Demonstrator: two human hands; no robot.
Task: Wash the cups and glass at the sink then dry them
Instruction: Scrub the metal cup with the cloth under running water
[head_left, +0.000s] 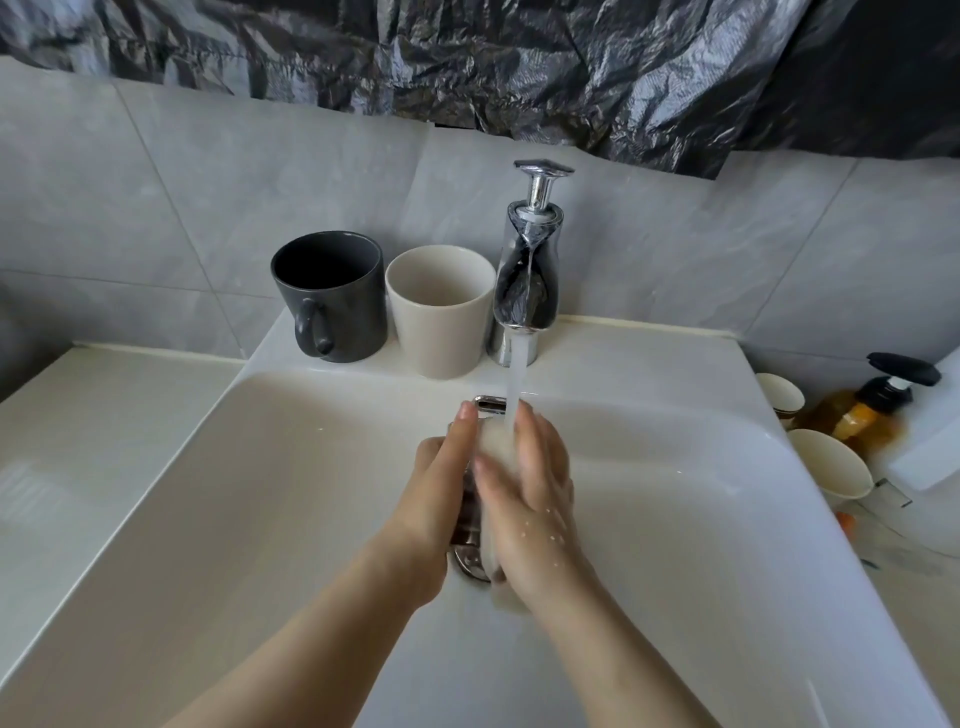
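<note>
Water runs from the chrome faucet (527, 291) onto a clear glass (491, 457) that I hold over the drain of the white sink (260, 467). My left hand (439, 488) grips the glass from the left, one finger stretched along it. My right hand (537, 493) lies against its right side with straight fingers, wet with droplets. The glass is mostly hidden by my hands and the foaming water. A dark grey mug (332, 296) and a beige handleless cup (441, 312) stand upright side by side on the sink's back ledge, left of the faucet.
An amber pump bottle (872, 410) and two pale cups (826, 462) sit on the right of the basin. A white counter (78, 415) lies to the left. Grey tiles and black plastic sheeting (519, 67) cover the wall behind.
</note>
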